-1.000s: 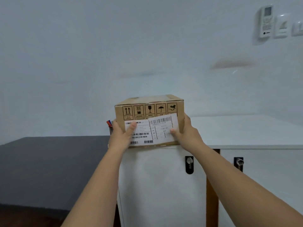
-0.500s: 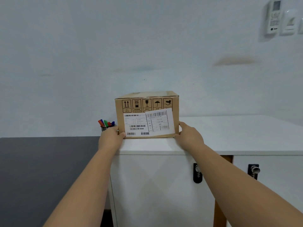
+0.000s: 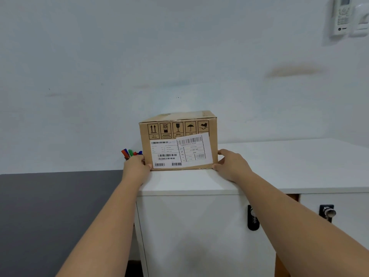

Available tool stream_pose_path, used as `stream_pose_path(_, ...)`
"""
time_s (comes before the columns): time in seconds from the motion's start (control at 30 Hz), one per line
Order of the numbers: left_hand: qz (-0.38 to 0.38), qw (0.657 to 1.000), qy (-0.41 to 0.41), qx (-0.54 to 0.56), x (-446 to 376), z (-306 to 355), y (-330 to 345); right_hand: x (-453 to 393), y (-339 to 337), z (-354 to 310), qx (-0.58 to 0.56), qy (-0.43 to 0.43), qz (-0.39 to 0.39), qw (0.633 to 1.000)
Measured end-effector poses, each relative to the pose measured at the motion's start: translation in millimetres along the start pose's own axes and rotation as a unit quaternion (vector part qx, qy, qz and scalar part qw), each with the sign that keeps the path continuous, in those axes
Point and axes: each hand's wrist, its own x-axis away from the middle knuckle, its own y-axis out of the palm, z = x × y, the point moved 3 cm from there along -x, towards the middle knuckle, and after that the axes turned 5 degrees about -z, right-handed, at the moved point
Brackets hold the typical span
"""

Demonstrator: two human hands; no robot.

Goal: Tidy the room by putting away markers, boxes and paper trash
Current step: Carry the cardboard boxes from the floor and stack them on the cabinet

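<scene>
Your left hand (image 3: 136,166) and right hand (image 3: 231,164) curl fingers round lower corners of cardboard box (image 3: 177,140), gripping it between them. Box rests upright on white cabinet top (image 3: 279,168). Markers (image 3: 130,152) just beyond left fingers.

This looks like an office or study room: a plain pale wall (image 3: 179,56) carries a remote control (image 3: 341,16) in a holder beside a wall switch (image 3: 362,17), a white cabinet (image 3: 199,226) has keyed locks (image 3: 253,217), and its tabletop (image 3: 289,166) bears a labelled shipping box (image 3: 177,140) beside a cup of colored markers (image 3: 130,152).
</scene>
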Motion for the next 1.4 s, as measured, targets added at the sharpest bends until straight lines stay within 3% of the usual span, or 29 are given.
stream_pose_path(0.17, 0.012, 1.000, -0.009, -0.012, 8.2, 4.0, 1.3, 3.2, 3.2, -0.3, 0.025, 0.018, 0.012, 0.999)
stream_pose_path(0.27, 0.073, 0.997, 0.006, 0.006, 18.6, 11.8, 2.2, 14.6, -4.2, -3.4, 0.024, 0.021, 0.041, 0.999)
stream_pose_path(0.37, 0.136, 0.987, 0.065, 0.056, 49.9, 36.5, 13.7, 37.7, -12.3, 1.2, -0.034, 0.017, 0.068, 0.997)
stream_pose_path(0.53, 0.125, 0.970, 0.176, 0.114, 113.2, 94.7, 64.7, 99.4, -29.2, 20.3, -0.072, -0.059, 0.140, 0.986)
stream_pose_path(0.67, 0.026, 0.952, 0.272, 0.135, 179.6, 146.3, 136.7, 169.9, -48.3, 96.7, 0.014, -0.052, 0.193, 0.980)
stream_pose_path(0.87, -0.158, 0.904, 0.356, 0.175, 286.3, 208.2, 238.9, 288.8, -94.2, 225.9, 0.065, 0.169, 0.140, 0.973)
stream_pose_path(1.0, -0.291, 0.845, 0.409, 0.181, 375.2, 243.2, 296.7, 392.0, -130.4, 294.9, 0.045, 0.344, 0.151, 0.926)
stream_pose_path(1.2, -0.445, 0.758, 0.451, 0.158, 501.2, 279.6, 361.5, 547.5, -161.4, 360.0, -0.040, 0.525, 0.207, 0.825)
stream_pose_path(1.4, -0.603, 0.717, 0.344, 0.057, 599.9, 267.8, 439.2, 670.4, -159.2, 405.6, -0.124, 0.622, 0.274, 0.723)
